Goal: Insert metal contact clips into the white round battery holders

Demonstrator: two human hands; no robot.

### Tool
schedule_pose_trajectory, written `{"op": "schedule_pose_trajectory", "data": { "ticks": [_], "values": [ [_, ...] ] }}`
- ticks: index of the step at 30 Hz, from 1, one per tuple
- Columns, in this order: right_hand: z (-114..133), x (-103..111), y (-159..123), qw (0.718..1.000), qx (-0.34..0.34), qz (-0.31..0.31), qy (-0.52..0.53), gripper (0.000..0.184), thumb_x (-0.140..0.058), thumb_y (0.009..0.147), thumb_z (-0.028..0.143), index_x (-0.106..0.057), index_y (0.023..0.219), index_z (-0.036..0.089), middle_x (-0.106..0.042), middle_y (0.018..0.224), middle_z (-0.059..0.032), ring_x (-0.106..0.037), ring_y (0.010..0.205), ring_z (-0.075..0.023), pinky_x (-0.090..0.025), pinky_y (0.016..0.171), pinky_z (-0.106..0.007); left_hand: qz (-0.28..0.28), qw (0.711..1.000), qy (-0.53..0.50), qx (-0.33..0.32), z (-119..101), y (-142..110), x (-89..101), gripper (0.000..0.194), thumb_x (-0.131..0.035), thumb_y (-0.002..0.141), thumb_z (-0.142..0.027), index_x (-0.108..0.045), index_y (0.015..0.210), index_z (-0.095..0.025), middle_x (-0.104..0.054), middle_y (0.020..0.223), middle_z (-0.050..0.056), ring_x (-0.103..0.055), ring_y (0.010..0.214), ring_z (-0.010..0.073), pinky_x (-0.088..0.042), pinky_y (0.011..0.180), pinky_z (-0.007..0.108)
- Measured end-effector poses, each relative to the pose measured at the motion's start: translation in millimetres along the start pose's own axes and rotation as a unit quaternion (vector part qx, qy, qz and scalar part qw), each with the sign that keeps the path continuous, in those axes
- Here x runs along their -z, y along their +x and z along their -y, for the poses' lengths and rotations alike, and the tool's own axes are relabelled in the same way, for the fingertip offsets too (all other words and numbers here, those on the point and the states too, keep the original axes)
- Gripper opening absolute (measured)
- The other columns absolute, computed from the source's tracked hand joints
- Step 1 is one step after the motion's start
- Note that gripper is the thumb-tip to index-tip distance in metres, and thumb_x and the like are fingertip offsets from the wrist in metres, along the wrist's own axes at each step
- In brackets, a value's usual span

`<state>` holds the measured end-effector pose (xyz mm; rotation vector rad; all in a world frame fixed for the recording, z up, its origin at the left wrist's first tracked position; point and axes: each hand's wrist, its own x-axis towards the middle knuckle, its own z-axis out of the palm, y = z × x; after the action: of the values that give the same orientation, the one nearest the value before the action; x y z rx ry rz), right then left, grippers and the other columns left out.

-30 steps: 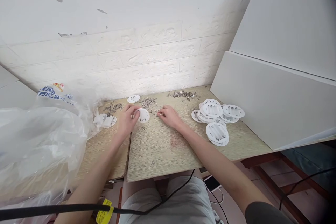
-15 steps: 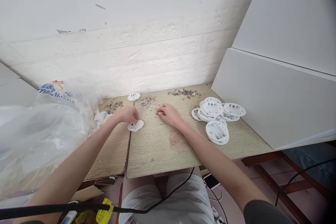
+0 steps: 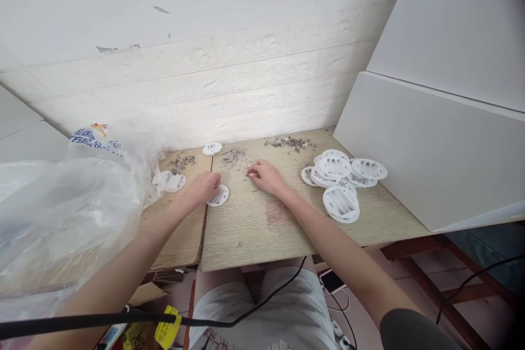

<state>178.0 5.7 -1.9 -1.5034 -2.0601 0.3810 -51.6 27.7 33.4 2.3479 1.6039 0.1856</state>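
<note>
- Left hand (image 3: 208,186): on the round white battery holder (image 3: 219,197); grip obscured, closure cannot be told.
- Battery holder: on the bench (image 3: 250,235), near the seam, partly covered by the left hand.
- Right hand (image 3: 267,177): near the small metal contacts (image 3: 233,158); grip narrow, contents indistinct.
- Battery holder pile (image 3: 341,201): right of the right forearm.

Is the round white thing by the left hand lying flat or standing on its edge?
Lying about flat: the white disc shows its grooved face upward on the table, though the left hand hides part of it.
</note>
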Motion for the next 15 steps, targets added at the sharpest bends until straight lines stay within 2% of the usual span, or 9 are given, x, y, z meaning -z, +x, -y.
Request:
{"op": "schedule_pose_trajectory", "data": {
  "ticks": [3, 5, 7, 10, 12, 15],
  "values": [
    [1.0, 0.4, -0.8, 1.0, -0.006, 0.008, 0.006, 0.018, -0.054, 0.087, 0.016, -0.07, 0.096, 0.018, -0.06, 0.098, -0.0067, -0.053, 0.092, -0.0162, -0.038, 0.075, -0.025, 0.027, 0.999, -0.037, 0.006, 4.3, 0.1, 7.4, 0.008, -0.062, 0.059, -0.012, -0.057, 0.062, -0.019, -0.061, 0.067, 0.003, -0.056, 0.065, 0.0176, -0.038, 0.059, 0.026],
    [2.4, 0.8, -1.7, 1.0, -0.005, 0.009, 0.01, 0.018, -0.054, 0.087, 0.016, -0.07, 0.096, 0.019, -0.06, 0.099, -0.0064, -0.053, 0.092, -0.0162, -0.038, 0.075, -0.025, 0.075, 0.989, -0.128, 0.003, 6.9, -1.4, 15.4, 0.008, -0.067, 0.062, -0.019, -0.062, 0.068, -0.017, -0.065, 0.071, 0.004, -0.06, 0.066, 0.0173, -0.043, 0.06, 0.027],
    [3.7, 2.3, -2.6, 1.0, -0.009, -0.005, -0.009, 0.019, -0.052, 0.088, 0.017, -0.07, 0.094, 0.018, -0.061, 0.096, -0.0069, -0.053, 0.092, -0.0172, -0.038, 0.076, -0.026, 0.114, 0.943, -0.314, -0.017, 8.2, -5.8, 21.8, 0.016, -0.072, 0.065, -0.026, -0.064, 0.077, -0.016, -0.068, 0.079, 0.005, -0.062, 0.072, 0.0169, -0.047, 0.067, 0.028],
    [2.8, 8.0, -3.3, 0.995, -0.043, -0.059, -0.066, 0.021, -0.049, 0.089, 0.018, -0.07, 0.092, 0.015, -0.062, 0.094, -0.0092, -0.052, 0.092, -0.02, -0.038, 0.077, -0.029, 0.096, 0.836, -0.537, -0.06, 7.7, -14.8, 24.7, 0.019, -0.077, 0.065, -0.022, -0.063, 0.075, -0.016, -0.067, 0.089, 0.005, -0.063, 0.081, 0.0149, -0.049, 0.075, 0.027],
    [-0.7, 14.3, -3.2, 0.989, -0.069, -0.095, -0.087, 0.023, -0.048, 0.089, 0.017, -0.07, 0.093, 0.014, -0.062, 0.094, -0.0101, -0.052, 0.093, -0.0212, -0.038, 0.078, -0.03, 0.079, 0.788, -0.605, -0.083, 7.6, -18.7, 23.1, 0.018, -0.078, 0.064, -0.017, -0.062, 0.071, -0.015, -0.066, 0.091, 0.005, -0.062, 0.083, 0.0145, -0.05, 0.074, 0.026],
    [-8.0, 23.4, -2.5, 0.983, -0.095, -0.122, -0.093, 0.025, -0.047, 0.089, 0.017, -0.07, 0.094, 0.014, -0.062, 0.096, -0.01, -0.052, 0.094, -0.0213, -0.037, 0.08, -0.03, 0.069, 0.758, -0.638, -0.112, 9.7, -19.5, 19.2, 0.016, -0.077, 0.065, -0.014, -0.062, 0.07, -0.013, -0.065, 0.091, 0.007, -0.062, 0.082, 0.0155, -0.051, 0.07, 0.025]
  ]
}}
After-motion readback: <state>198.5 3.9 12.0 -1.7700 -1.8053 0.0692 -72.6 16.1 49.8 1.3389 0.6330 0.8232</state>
